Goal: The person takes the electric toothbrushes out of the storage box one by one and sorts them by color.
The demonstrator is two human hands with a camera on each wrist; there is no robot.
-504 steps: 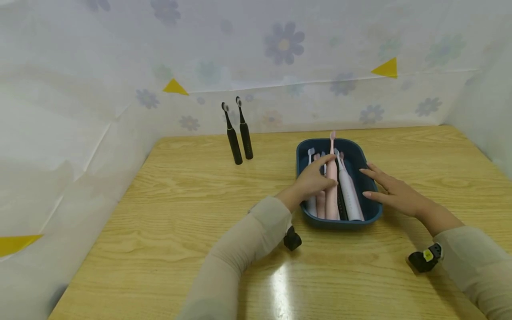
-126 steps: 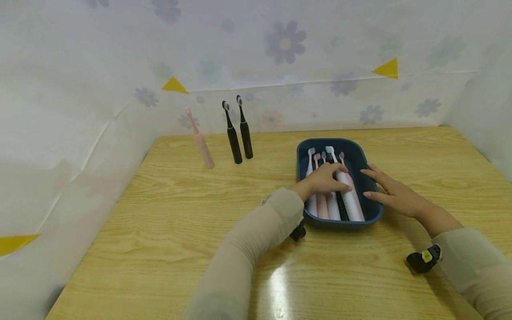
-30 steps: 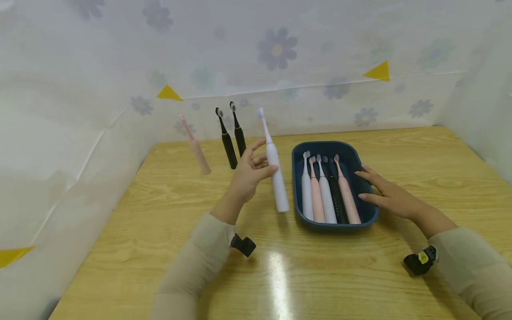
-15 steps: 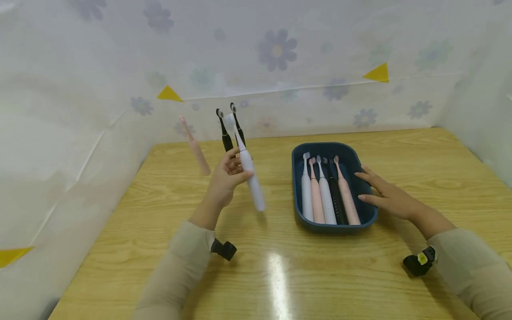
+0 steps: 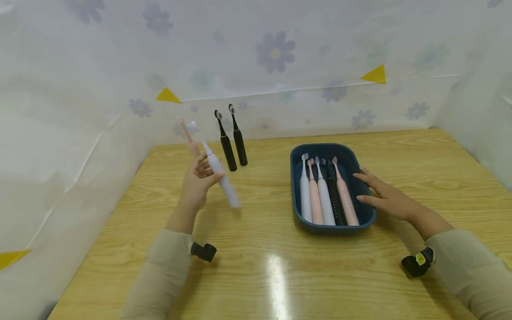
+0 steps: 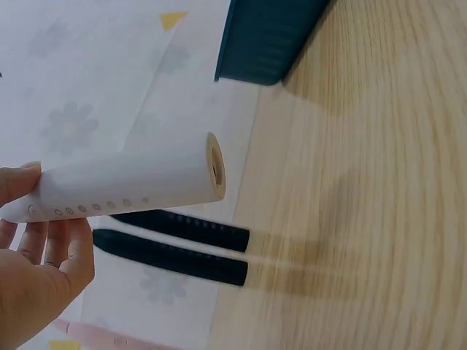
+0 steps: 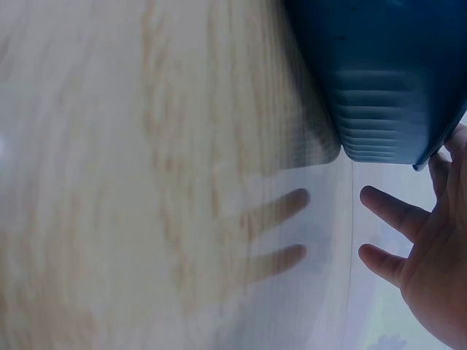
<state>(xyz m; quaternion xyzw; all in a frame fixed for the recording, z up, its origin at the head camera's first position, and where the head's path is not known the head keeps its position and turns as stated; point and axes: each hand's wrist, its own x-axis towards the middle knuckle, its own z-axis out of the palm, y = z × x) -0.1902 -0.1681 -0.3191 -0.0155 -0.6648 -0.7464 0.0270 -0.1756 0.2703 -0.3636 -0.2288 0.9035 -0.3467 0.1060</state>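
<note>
My left hand [image 5: 196,184] pinches a white electric toothbrush [image 5: 222,178] between thumb and fingers, tilted with its head up and to the left. In the left wrist view the hollow-looking base of this white handle [image 6: 124,179] points away from the hand, above the table. My right hand [image 5: 386,193] rests at the right rim of a dark blue bin [image 5: 294,186], fingers spread and relaxed. Inside the bin lie several electric toothbrushes: white [image 5: 306,195], pink [image 5: 347,200] and black [image 5: 335,200]. The right wrist view shows the bin's ribbed outer wall [image 7: 376,109] beside my fingers.
Two black electric toothbrushes [image 5: 228,153] stand upright at the back of the wooden table [image 5: 256,258]. A pink one [image 5: 188,135] stands left of them, partly hidden behind my left hand. A white flowered sheet [image 5: 224,53] hangs behind and at the sides.
Earlier, the pink toothbrush left the bin and came to stand left of the black pair. My left hand then lifted the white one and has carried it leftward. My right hand stays put.
</note>
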